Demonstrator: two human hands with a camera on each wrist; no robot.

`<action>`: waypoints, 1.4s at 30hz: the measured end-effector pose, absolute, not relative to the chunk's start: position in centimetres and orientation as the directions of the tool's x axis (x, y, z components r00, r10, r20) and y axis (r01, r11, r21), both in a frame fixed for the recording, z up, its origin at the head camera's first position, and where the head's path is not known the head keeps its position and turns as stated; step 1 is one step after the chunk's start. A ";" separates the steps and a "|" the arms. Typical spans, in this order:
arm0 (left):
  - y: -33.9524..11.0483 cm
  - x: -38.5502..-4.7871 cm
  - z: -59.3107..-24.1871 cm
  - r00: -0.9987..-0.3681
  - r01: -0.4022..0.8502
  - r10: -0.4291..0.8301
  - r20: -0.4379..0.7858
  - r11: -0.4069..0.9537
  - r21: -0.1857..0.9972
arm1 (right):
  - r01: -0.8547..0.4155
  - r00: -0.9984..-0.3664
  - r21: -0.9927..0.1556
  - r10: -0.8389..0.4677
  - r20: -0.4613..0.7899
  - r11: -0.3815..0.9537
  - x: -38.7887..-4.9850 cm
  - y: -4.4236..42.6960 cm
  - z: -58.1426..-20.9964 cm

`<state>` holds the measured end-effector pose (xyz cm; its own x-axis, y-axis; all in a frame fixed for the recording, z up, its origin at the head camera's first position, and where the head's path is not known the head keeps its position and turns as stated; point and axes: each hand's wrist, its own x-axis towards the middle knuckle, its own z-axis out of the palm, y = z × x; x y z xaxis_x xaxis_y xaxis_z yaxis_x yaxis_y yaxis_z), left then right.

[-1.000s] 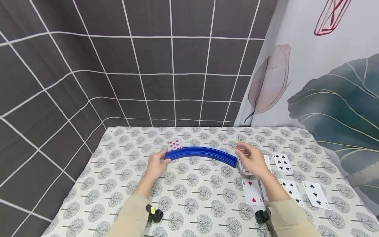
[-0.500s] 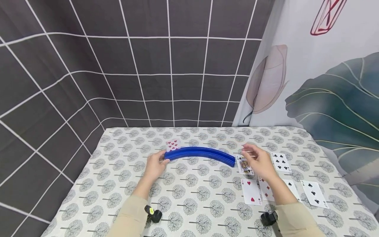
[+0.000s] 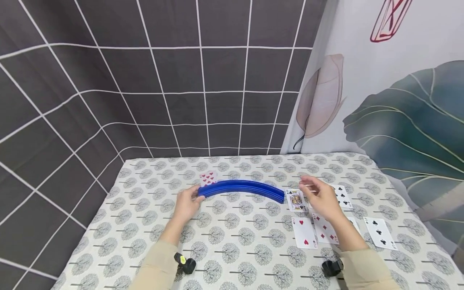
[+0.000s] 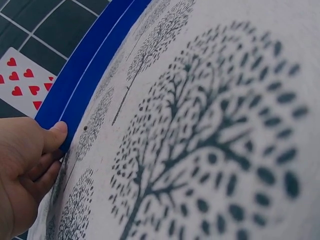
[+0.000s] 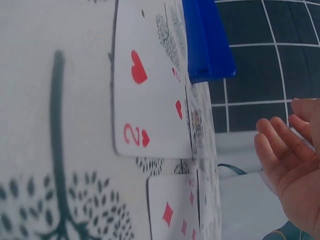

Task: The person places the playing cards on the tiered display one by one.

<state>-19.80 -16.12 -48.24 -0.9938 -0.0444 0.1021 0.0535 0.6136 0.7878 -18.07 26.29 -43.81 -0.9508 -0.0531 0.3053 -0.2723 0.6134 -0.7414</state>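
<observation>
My left hand (image 3: 186, 204) pinches the left end of a curved blue playing card holder (image 3: 241, 186), thumb in front, as the left wrist view shows. A hearts playing card (image 3: 208, 178) stands upright at that end; whether it sits in a groove is hidden. Off the holder's right end, my right hand (image 3: 320, 197) hovers over the laid-out cards with loosely bent fingers and nothing in them. Just left of it lies a face card of clubs (image 3: 296, 200). Nearer to me are the two of hearts (image 5: 150, 100) and a diamonds card (image 3: 324, 228).
More cards lie to the right: a clubs card (image 3: 344, 196) partly behind the right hand, one mostly under the right forearm (image 3: 354, 224), and another clubs card (image 3: 380, 233). A tree-print cloth (image 3: 232, 253) covers the table. A dark grid curtain (image 3: 221, 108) stands behind.
The right hand has drawn away to the right from the holder's end, uncovering the face card. My left hand keeps its hold. The head view has turned slightly.
</observation>
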 end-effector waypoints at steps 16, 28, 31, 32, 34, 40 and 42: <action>-16.2 -19.8 -48.2 -0.992 0.075 -0.035 0.124 0.620 0.781 | -0.265 -0.949 -0.742 -0.032 0.312 0.615 -17.4 27.3 -43.9; -16.4 -19.8 -48.3 -0.992 0.081 -0.025 0.122 0.622 0.779 | -0.267 -0.947 -0.730 -0.029 0.321 0.629 -17.3 28.4 -44.3; -16.6 -19.6 -48.4 -0.992 0.074 -0.031 0.119 0.623 0.779 | -0.264 -0.950 -0.730 -0.038 0.311 0.631 -17.3 28.4 -44.3; -16.6 -19.6 -48.5 -0.992 0.077 -0.032 0.124 0.624 0.778 | -0.264 -0.950 -0.728 -0.039 0.310 0.633 -17.3 28.4 -44.3; -16.6 -19.5 -48.4 -0.991 0.077 -0.035 0.127 0.624 0.777 | -0.264 -0.949 -0.724 -0.039 0.311 0.637 -17.2 28.5 -44.2; -16.4 -19.6 -48.1 -0.990 0.092 -0.024 0.138 0.627 0.774 | -0.245 -0.952 -0.710 -0.025 0.305 0.660 -16.7 29.2 -43.4; -16.2 -19.6 -48.0 -0.990 0.101 -0.014 0.140 0.623 0.776 | -0.240 -0.953 -0.706 -0.022 0.303 0.666 -16.5 29.6 -43.2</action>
<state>-19.62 -16.19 -48.00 -0.9900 -0.0142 0.1402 0.1009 0.6227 0.7759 -16.50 29.60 -43.17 -0.9527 -0.0222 0.3030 -0.2401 0.6662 -0.7061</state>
